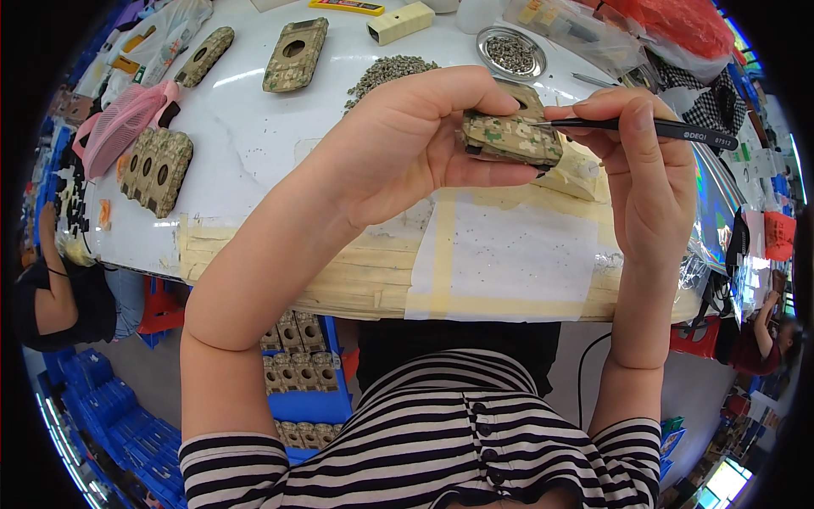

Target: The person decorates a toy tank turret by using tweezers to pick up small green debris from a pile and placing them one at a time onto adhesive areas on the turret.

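Note:
My left hand (415, 127) grips a camouflage-patterned casing (509, 136) with a round hole near its far end, the thumb on top and fingers beneath. Between thumb and fingers of my right hand (649, 161) is a pair of dark tweezers (653, 129). Their fine tips point left and meet the casing's upper face, though whether they pinch anything is too small to tell. Just beyond the left wrist lies a heap of small metallic pieces (392, 75). More such pieces fill a round metal dish (512, 53) behind the casing.
Other camouflage casings stand on the table, one at the back (295, 55) and a cluster (158, 172) at left beside a pink mesh pouch (127, 123). White paper (509, 254) is taped along the front edge. Below, a blue crate (309, 405) holds several casings. Co-workers sit at both sides.

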Demonstrator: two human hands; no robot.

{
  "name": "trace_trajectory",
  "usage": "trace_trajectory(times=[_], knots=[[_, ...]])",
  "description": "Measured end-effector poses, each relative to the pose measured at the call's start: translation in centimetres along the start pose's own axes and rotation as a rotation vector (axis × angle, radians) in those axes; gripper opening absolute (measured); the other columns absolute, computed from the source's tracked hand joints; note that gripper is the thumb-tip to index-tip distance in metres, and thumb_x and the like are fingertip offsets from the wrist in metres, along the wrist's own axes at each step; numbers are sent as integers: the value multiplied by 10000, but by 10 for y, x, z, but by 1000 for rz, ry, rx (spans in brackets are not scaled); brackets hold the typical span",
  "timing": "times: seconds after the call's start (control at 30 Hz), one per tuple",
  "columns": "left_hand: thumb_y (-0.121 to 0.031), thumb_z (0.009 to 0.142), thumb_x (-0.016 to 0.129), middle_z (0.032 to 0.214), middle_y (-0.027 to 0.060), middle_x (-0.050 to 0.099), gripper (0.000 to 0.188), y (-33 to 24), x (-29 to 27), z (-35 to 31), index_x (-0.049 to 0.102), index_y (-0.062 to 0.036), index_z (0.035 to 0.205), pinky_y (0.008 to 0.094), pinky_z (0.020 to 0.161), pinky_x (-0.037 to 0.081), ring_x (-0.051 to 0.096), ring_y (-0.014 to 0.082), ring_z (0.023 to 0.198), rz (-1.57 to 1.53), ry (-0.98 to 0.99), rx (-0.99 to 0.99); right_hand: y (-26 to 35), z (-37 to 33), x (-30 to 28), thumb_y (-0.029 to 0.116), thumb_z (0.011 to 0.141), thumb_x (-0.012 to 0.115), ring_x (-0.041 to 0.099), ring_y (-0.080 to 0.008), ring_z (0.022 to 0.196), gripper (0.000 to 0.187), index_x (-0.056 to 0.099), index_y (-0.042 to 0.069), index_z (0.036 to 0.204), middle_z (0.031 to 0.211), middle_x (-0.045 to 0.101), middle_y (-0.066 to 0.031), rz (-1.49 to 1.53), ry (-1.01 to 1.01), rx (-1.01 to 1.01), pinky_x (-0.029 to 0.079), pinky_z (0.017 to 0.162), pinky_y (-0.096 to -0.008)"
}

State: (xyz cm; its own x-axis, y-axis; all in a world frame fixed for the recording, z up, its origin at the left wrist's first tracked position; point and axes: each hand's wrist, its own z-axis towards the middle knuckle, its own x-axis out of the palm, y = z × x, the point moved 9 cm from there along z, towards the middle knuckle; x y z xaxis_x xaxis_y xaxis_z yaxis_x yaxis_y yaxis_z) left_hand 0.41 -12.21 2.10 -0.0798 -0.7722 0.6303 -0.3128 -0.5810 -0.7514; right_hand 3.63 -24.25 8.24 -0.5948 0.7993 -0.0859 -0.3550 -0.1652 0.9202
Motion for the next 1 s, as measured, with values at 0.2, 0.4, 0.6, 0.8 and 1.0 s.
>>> trace_trajectory(times=[0.2,0.4,0.6,0.8,1.0], knots=[[-118,876,497,1061,226,616,365,0,0,0,461,74,1184,320,730,596,632,383,940,9,5,-1,-2,0,0,229,998,379,633,-271,932,369,586,-74,959,949,591,-133,-4,16,5,513,826,-335],[-132,874,503,1075,212,609,410,-3,2,0,432,65,1227,307,729,595,633,370,947,60,37,40,-5,-2,-13,251,1006,337,636,-293,939,386,545,-70,1057,953,597,-142,167,-62,19,490,883,-374],[-139,867,512,1156,188,558,593,-6,1,-5,246,5,1376,333,757,575,630,334,984,173,-52,99,27,-22,-40,203,979,434,632,-203,849,265,538,-37,1018,916,609,-128,-61,-253,-244,520,830,-342],[-92,823,514,1196,196,526,684,-7,4,-5,174,-29,1413,371,758,560,627,333,994,209,-4,139,29,-54,-60,114,927,531,575,-116,787,135,622,18,955,854,618,-53,-747,-482,-91,438,739,-229],[-71,760,573,1264,201,460,820,-9,8,-5,106,-74,1434,403,788,546,574,337,1083,329,22,205,11,-50,-54,72,798,677,578,-195,709,151,649,24,938,760,629,-75,-1017,-335,-49,438,690,-275]])
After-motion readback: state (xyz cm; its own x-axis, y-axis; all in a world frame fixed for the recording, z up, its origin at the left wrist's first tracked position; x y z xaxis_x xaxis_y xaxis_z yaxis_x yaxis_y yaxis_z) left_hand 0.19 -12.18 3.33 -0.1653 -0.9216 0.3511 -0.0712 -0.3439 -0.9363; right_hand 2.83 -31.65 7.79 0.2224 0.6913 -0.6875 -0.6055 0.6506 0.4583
